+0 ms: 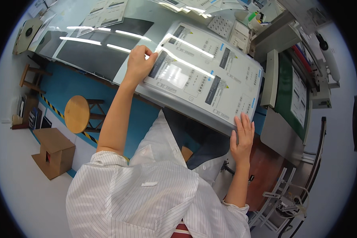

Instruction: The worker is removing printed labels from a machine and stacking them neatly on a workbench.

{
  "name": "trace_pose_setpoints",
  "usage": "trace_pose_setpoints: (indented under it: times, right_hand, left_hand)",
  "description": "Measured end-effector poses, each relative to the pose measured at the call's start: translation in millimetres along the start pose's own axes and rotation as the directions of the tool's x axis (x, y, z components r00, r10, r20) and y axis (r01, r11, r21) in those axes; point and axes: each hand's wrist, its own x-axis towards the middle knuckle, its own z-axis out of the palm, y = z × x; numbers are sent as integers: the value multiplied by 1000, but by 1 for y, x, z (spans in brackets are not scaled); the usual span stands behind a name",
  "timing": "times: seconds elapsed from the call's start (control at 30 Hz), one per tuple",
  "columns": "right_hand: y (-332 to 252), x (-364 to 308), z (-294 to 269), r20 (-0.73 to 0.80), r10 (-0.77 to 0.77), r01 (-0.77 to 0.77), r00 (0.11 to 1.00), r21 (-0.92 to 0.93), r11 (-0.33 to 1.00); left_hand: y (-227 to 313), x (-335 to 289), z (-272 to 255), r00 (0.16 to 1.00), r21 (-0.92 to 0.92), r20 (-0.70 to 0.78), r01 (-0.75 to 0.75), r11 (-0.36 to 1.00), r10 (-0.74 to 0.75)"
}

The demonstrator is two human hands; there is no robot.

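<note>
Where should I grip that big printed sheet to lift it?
Grip the printed sheet at its two near corners, from the worker's side. It lies flat on the table, with the left hand on one near corner and the right hand on the other, overhanging one.

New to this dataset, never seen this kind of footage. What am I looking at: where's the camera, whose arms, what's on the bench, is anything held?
There is no machine here: a person works with bare hands. The single picture comes from a wide fisheye camera worn on the head, looking down, so straight edges curve and the person's own striped white coat fills the bottom. On the glossy workbench lies a large printed label sheet. The left hand pinches the sheet's far left edge; the right hand lies flat on its near corner. Neither lifts anything clear. A green cutting mat sits to the right, a round wooden stool and a cardboard box on the floor to the left.
</note>
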Motion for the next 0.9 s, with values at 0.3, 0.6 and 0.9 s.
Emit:
trace_pose_setpoints:
  times: [0.3,0.6,0.9]
  right_hand:
    - [19,-10,23,-253,240,-208,937,147,967]
    - [28,-12,17,-220,165,-161,961,38,986]
    - [43,-14,6,-209,215,-165,954,233,958]
  left_hand:
    - [27,-16,-3,993,21,-83,-81,997,82]
    - [43,-49,10,966,131,-101,-226,965,240]
    - [39,-43,23,1000,120,-29,11,993,-8]
